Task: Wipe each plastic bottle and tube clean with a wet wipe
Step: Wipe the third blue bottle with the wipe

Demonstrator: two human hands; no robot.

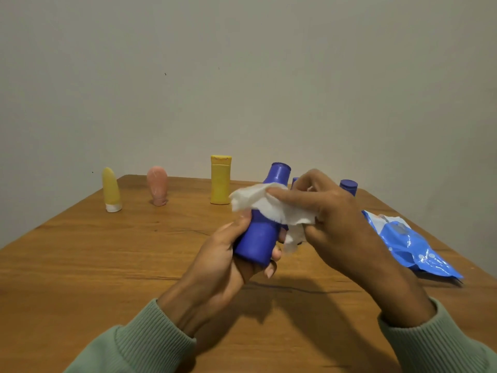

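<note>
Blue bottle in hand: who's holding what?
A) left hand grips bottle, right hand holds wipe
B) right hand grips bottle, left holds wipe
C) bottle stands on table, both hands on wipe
A: the left hand grips the blue bottle low on its body, and the right hand holds the wet wipe against its upper part.

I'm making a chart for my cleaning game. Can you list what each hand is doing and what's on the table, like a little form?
left hand: holds the blue bottle by its lower half, above the table
right hand: holds the white wipe against the bottle's middle
back row, standing: yellow tube, pink tube, yellow bottle
behind right hand: second blue bottle, partly hidden
wipe pack: blue, lying on the right of the wooden table
</note>
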